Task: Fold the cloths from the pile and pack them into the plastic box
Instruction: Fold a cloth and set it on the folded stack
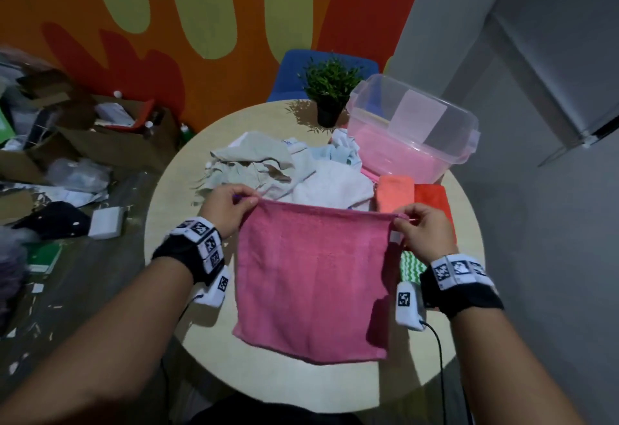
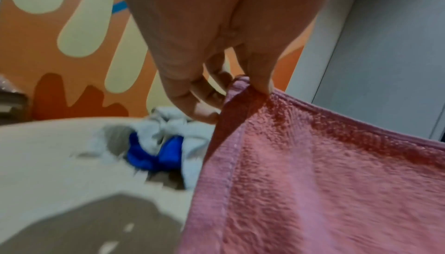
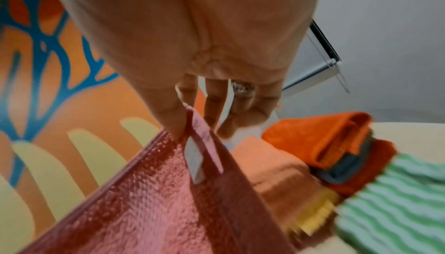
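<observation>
A pink towel (image 1: 313,277) hangs spread out above the round table (image 1: 174,190), held up by its two top corners. My left hand (image 1: 246,201) pinches the left corner (image 2: 243,86) between thumb and finger. My right hand (image 1: 403,220) pinches the right corner (image 3: 190,121), where a white tag (image 3: 194,160) hangs. Behind the towel lies the pile of crumpled pale cloths (image 1: 274,170). The clear plastic box (image 1: 412,129) stands at the back right with a pink cloth inside it.
Folded orange cloths (image 1: 395,196) (image 3: 320,138), a red one (image 1: 432,200) and a green wavy-striped cloth (image 1: 412,267) (image 3: 397,201) lie at the right of the table. A potted plant (image 1: 330,89) stands at the back. Cardboard boxes (image 1: 110,129) clutter the floor on the left.
</observation>
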Available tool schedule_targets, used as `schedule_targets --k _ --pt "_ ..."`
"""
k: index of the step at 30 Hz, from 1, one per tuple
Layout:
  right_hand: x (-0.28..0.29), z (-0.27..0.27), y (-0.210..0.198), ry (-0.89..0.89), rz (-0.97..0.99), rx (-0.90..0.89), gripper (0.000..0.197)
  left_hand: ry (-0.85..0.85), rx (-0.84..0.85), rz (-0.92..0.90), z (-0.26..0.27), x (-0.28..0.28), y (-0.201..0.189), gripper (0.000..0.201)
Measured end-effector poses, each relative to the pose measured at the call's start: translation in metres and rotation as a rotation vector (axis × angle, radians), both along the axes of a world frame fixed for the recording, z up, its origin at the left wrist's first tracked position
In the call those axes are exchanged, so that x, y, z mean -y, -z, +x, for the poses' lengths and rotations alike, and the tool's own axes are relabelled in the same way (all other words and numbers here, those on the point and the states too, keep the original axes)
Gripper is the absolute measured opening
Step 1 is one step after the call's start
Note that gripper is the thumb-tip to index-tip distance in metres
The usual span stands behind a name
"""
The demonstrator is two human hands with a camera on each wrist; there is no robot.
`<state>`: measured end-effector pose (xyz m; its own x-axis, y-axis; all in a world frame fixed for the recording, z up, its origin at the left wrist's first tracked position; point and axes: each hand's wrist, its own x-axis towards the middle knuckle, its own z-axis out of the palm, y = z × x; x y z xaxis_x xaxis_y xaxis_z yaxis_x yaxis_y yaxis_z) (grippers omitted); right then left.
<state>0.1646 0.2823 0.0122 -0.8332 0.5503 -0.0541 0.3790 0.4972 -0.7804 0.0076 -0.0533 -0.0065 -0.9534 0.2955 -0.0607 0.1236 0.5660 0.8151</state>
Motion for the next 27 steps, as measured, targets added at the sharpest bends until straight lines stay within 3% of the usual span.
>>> schedule_targets --k 5,9,13,16,23,27 --pt "0.009 0.014 0.055 -0.095 0.178 0.211 0.023 0.099 0.074 -0.155 0.012 0.004 0.043 0.01" --pt "0.012 0.039 0.073 -0.262 0.197 0.351 0.031 0.376 0.324 -0.274 0.018 0.023 0.048 0.015" --pt "0.027 0.061 0.081 -0.393 0.165 0.51 0.043 0.592 0.45 -0.473 0.033 0.033 0.059 0.017" --pt "0.034 0.07 0.085 -0.445 0.136 0.61 0.036 0.655 0.498 -0.555 0.04 0.035 0.067 0.02" --pt "0.032 0.08 0.082 -0.44 0.055 0.607 0.035 0.697 0.561 -0.54 0.044 0.034 0.06 0.009" --pt "0.042 0.088 0.088 -0.543 0.014 0.786 0.012 0.74 0.668 -0.602 0.054 0.041 0.076 0.016"
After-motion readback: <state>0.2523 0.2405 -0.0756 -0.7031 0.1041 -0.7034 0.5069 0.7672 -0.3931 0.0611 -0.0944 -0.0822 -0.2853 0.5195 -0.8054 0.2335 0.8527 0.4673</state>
